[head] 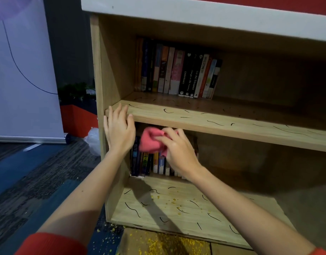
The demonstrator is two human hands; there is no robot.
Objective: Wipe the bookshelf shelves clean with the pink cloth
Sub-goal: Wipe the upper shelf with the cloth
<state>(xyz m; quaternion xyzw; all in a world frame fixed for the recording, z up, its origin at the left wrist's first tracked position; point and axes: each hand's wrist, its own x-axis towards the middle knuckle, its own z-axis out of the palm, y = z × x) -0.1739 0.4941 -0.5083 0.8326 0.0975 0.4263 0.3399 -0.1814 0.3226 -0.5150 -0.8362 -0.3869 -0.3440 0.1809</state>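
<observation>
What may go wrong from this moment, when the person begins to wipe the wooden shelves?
The yellow crumbs on the lower wooden shelf may be swept over the front edge onto the floor, where more already lie.
The bunched pink cloth in the right hand offers little wiping surface, so the black curved marks on the middle wooden shelf may stay.
Wiping deep could topple the upright books.

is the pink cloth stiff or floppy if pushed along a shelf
Probably floppy: the pink cloth is bunched into folds in the right hand. Likely light, as that hand alone holds it up. Pushed along the lower shelf, it may crumple rather than slide flat.
</observation>
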